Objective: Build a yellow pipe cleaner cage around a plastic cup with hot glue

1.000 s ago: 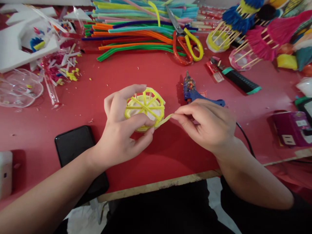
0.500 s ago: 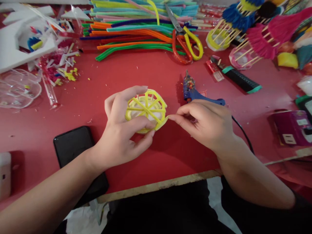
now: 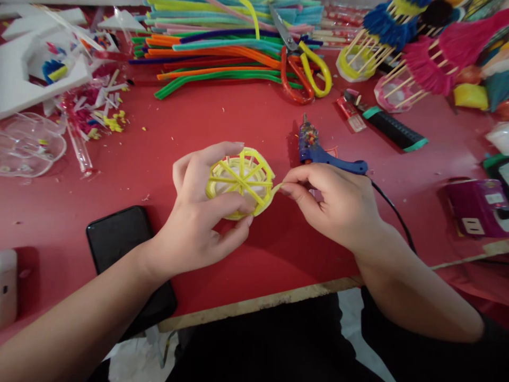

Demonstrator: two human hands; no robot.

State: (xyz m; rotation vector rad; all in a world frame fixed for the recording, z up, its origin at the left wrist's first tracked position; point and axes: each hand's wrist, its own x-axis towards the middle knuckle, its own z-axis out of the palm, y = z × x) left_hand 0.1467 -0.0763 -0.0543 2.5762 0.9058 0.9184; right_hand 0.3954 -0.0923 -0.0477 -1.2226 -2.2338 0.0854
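My left hand (image 3: 207, 207) grips a round yellow frame (image 3: 240, 183) with crossing spokes like a wheel, thumb on its near rim and fingers around the far left side. Beneath the spokes a yellow ring and a whitish base show. From the frame's right edge a short pale yellow strip (image 3: 275, 190) sticks out, and my right hand (image 3: 330, 199) pinches its free end between thumb and forefinger. Just beyond my right hand lies a blue hot glue gun (image 3: 318, 151), with its nozzle pointing away from me.
Scissors (image 3: 296, 63) rest by a pile of coloured pipe cleaners (image 3: 218, 53) at the back. A black phone (image 3: 119, 233) lies under my left forearm. A box cutter (image 3: 395, 129), stick-and-tassel crafts (image 3: 425, 63) and a purple box (image 3: 477, 207) are on the right; foam scraps (image 3: 71, 79) at left.
The yellow frame has shifted slightly right and turned a little in my left hand. The strip now lies closer along its rim, its pinched end bending upward. My right hand stays pinched on it.
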